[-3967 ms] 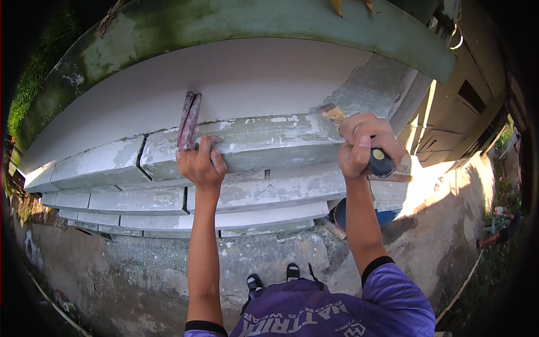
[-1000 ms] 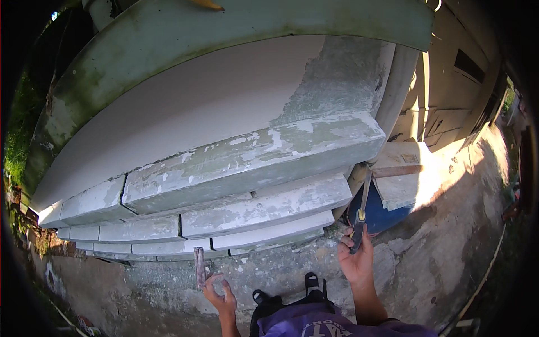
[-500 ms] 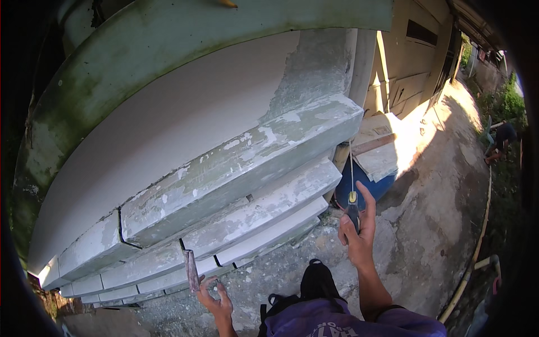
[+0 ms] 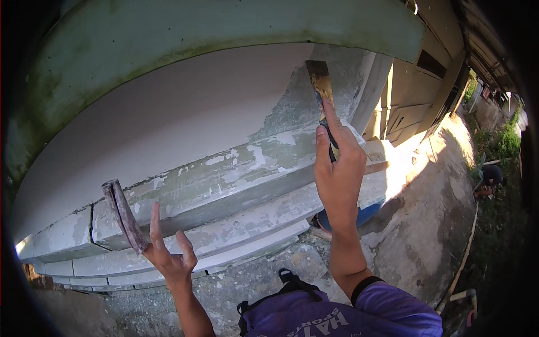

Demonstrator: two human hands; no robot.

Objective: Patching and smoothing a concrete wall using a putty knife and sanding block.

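Note:
In my right hand (image 4: 339, 168) is a putty knife (image 4: 321, 84), its handle gripped and the index finger laid along it. The wide, stained blade points up in front of the patchy grey part of the wall (image 4: 292, 106); I cannot tell whether it touches. My left hand (image 4: 171, 261) is raised lower left, index finger and thumb apart. A rolled purple-grey strip (image 4: 123, 216), its material unclear, stands up from that hand's outer side, held by fingers partly hidden. Behind both hands runs a stepped concrete ledge (image 4: 224, 174) with flaking white and grey patches.
A green, stained curved overhang (image 4: 224, 25) arches above the wall. Beyond the ledge's right end are a blue container (image 4: 365, 216) and boards (image 4: 377, 185). A concrete path (image 4: 415, 224) runs along the right, where a crouching person (image 4: 491, 178) is at the edge.
My right hand has risen, bringing the putty knife up from beside the ledge's end to the wall. My left hand has moved up and left with the rolled strip.

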